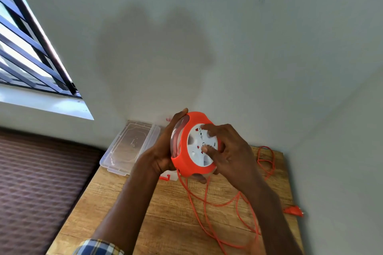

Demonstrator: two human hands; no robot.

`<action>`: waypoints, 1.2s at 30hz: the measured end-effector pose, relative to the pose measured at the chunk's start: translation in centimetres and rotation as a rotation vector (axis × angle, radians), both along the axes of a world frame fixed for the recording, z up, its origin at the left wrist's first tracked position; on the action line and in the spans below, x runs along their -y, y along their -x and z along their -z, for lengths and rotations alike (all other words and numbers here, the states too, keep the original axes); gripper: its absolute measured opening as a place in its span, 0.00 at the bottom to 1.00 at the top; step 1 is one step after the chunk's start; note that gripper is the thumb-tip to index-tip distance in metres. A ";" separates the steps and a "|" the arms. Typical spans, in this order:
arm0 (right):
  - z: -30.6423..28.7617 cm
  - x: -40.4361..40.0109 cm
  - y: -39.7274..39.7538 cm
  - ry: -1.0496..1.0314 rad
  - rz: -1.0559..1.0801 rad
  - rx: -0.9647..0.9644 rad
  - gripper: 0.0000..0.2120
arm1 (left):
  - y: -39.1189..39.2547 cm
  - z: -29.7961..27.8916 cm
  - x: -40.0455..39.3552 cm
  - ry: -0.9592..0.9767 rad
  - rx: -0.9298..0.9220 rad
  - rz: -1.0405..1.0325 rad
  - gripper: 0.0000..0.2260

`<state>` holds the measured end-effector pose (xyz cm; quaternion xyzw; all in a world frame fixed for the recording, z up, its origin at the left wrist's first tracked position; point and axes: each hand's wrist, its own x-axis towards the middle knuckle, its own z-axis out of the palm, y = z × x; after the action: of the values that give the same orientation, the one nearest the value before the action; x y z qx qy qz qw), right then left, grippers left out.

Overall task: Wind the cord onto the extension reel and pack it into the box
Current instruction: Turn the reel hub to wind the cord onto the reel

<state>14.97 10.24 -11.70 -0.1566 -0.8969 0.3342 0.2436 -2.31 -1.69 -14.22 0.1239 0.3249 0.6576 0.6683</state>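
Orange extension reel (193,144) held up above the wooden bench (165,209), left hand (163,151) curled round its rim, right hand (226,151) with fingers pressed on the white socket face. Loose orange cord (209,201) trailing over the bench to the plug (293,211). Clear box (130,147) behind, lid open. No legible writing or brand

Bare bench (116,209) front-left is open for a hand. Right half is strewn with loose orange cord (209,209), plug (293,211) near the right edge. Clear lid (130,147) takes the back-left corner against the wall (228,47), which closes off rear and right.
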 end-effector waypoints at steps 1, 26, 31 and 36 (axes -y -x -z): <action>-0.1 -0.5 -0.4 0.032 -0.103 0.043 0.20 | 0.1 0.2 0.1 0.001 0.008 0.005 0.31; 0.1 -0.5 -0.5 0.005 0.076 -0.042 0.15 | -0.7 -0.5 -0.7 0.081 -0.065 -0.060 0.31; -0.1 -0.7 -1.1 0.021 -0.071 0.180 0.27 | -0.8 0.0 -0.4 0.112 -0.044 -0.015 0.35; 0.2 0.0 -0.7 -0.135 0.003 0.186 0.31 | -0.6 -0.1 -0.4 0.105 -0.053 -0.115 0.30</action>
<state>15.67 10.21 -11.91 -0.1716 -0.9358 0.2569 0.1700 -1.70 -1.33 -14.17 0.0872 0.3829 0.6734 0.6263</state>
